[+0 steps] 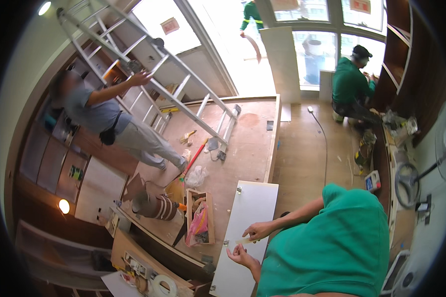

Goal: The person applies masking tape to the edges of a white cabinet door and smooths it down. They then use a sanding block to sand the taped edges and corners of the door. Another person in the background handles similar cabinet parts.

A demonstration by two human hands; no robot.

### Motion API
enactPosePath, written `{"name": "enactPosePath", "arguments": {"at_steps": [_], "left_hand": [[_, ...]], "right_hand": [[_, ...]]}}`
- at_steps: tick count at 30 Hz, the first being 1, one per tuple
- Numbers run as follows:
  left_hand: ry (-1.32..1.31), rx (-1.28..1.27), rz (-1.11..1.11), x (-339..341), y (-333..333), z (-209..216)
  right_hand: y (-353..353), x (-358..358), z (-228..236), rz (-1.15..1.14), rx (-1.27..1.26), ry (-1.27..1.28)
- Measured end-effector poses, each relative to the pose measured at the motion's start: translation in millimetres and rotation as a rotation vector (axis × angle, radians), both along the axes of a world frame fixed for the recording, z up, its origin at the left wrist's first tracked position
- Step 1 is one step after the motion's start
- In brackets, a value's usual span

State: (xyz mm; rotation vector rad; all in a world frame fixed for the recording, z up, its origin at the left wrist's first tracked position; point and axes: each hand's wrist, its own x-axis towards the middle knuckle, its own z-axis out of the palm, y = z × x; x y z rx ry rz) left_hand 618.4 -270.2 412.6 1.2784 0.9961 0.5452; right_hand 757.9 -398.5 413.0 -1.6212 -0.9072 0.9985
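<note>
A white cabinet door panel with metal hinges along one long edge lies in front of me. Over its middle, close to one hinge, my two hands meet at a small pale yellowish strip. My left hand, palm turned up and fingers curled, pinches the strip's near end. From the other side my right hand closes on the strip with thumb and fingers, its index finger reaching along it. What the strip is made of is too small to tell.
A wooden tray holding a pink bag stands beside the panel, near a brown cylindrical canister. Someone grips an aluminium ladder on the raised wooden platform. Another person in green crouches by dark shelving; a cable crosses the floor.
</note>
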Motion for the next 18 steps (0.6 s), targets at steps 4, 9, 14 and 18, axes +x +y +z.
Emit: {"name": "enactPosePath", "arguments": {"at_steps": [4,9,14,18], "left_hand": [[0.023,-0.079,0.007,1,2,-26],[-0.070,-0.579,-0.220,-6,24,-69],[-0.128,-0.524,-0.099,-9,9,-79],[-0.183,-0.520,-0.038,-10,11,-74]], "right_hand": [[-1,4,-9,0.043,-0.071,-0.061],[-11,8,9,0.068,-0.164,-0.050],[-12,4,27,0.089,-0.205,-0.038],[-13,3,43,0.120,-0.235,-0.038]]}}
